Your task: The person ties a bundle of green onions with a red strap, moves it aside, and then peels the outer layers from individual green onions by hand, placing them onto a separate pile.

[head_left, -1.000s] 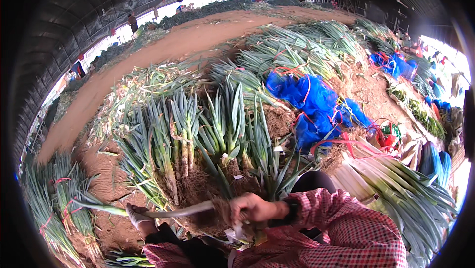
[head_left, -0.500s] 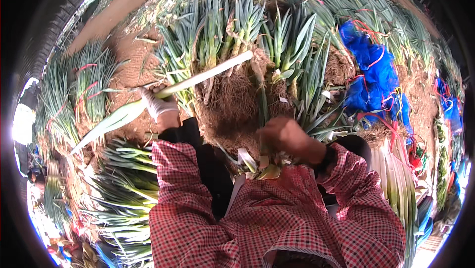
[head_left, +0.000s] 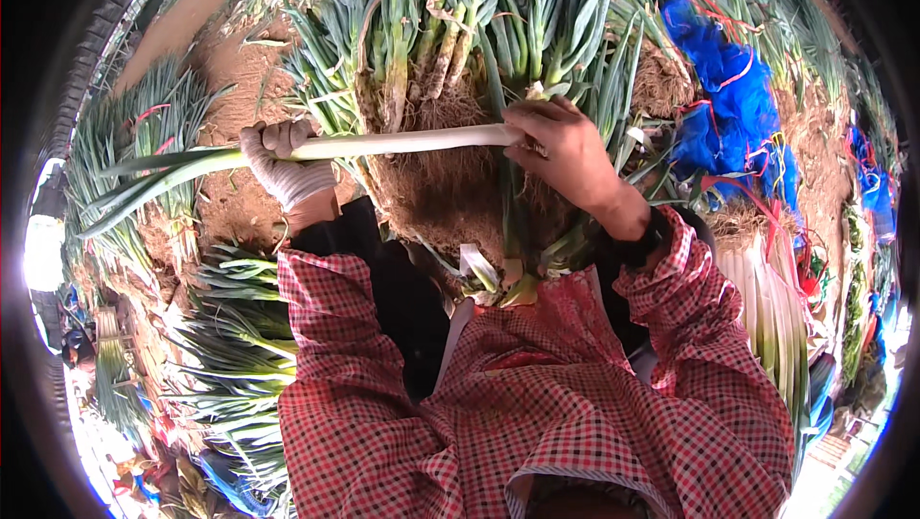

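Note:
A long leek [head_left: 412, 142] lies nearly level in front of me, its white shaft to the right and its green leaves to the left. My gloved left hand [head_left: 285, 160] is wrapped round it where the shaft turns into leaves. At the root end, the fingers of my bare right hand [head_left: 565, 150] are closed on it and hide the tip. Just beyond the leek stands a bundle of untrimmed leeks [head_left: 412, 49] with matted, soil-covered roots [head_left: 441, 193] below it.
To the right lie blue netting [head_left: 733, 107] and a tied bundle of pale leeks [head_left: 757, 308]. More green leeks lie at left [head_left: 254, 346], with tied bundles [head_left: 158, 136] farther out. Peeled scraps [head_left: 479, 270] lie near my lap.
My right hand has risen from near my lap and taken hold of the leek's root end. The leek has swung from slanting to nearly level, with my left hand still round it.

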